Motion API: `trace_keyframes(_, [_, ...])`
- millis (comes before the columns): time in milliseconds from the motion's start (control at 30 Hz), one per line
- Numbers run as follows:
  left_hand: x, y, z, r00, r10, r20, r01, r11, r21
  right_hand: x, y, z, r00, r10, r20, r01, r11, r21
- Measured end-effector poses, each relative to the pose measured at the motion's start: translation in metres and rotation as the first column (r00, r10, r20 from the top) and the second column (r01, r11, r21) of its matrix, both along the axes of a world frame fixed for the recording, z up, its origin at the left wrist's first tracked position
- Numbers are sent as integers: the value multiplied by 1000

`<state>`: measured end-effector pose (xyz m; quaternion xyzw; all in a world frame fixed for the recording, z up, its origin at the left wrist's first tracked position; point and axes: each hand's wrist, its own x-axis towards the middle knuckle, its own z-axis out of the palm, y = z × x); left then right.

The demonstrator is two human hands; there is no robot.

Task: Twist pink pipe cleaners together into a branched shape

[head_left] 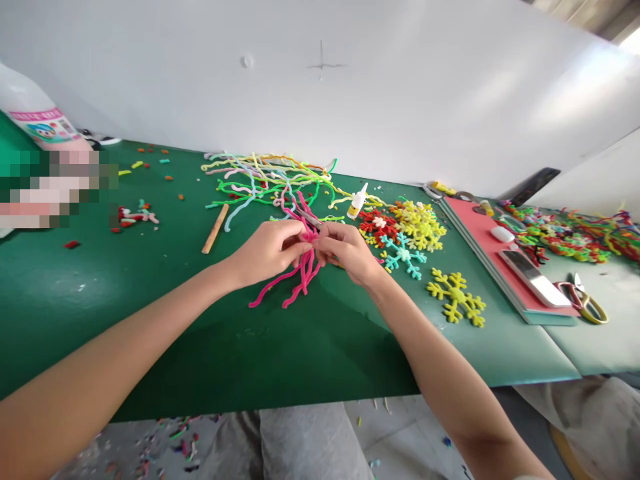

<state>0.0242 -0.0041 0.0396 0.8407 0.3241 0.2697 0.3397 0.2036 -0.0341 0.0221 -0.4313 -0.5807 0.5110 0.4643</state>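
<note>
Several pink pipe cleaners [303, 275] meet between my two hands over the middle of the green table. My left hand [273, 250] pinches them from the left with thumb and forefinger. From the right, my right hand [350, 250] grips the same bunch, its fingers curled. Loose ends hang toward me, and others point away. Part of a pair of scissors [307, 215] shows just behind my fingers. Beyond lies a tangle of many-coloured pipe cleaners [260, 173]. A small white glue bottle [357, 202] stands behind my right hand.
Finished snowflakes in yellow [456, 295], turquoise [403, 256] and red [377, 225] lie to the right. Past them are a red folder [480, 247], a white phone-like device [537, 279] and scissors [583, 300]. A wooden stick [215, 229] and a large bottle [43, 120] are on the left.
</note>
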Motion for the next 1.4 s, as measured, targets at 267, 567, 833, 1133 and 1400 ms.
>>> trace_keyframes(267, [1,1,-6,997,40,67,-35,997,-76,6,4,3,985,78,-157,-116,960,-255])
trace_keyframes(567, [3,-1,-10,997,69,29,-72,993,99,-11,-2,-2,989,6,-146,-41,971,-235])
trace_keyframes(833, [3,-1,-13,996,87,15,-88,960,265,-22,-3,-6,977,-104,-187,62,974,-220])
trace_keyframes(1133, [3,-3,-12,995,86,51,-91,990,103,-17,-3,-3,983,-45,-177,10,980,-198])
trace_keyframes(1400, [3,-3,-11,993,96,74,-98,995,19,-13,-2,-2,989,-14,-146,-26,963,-268])
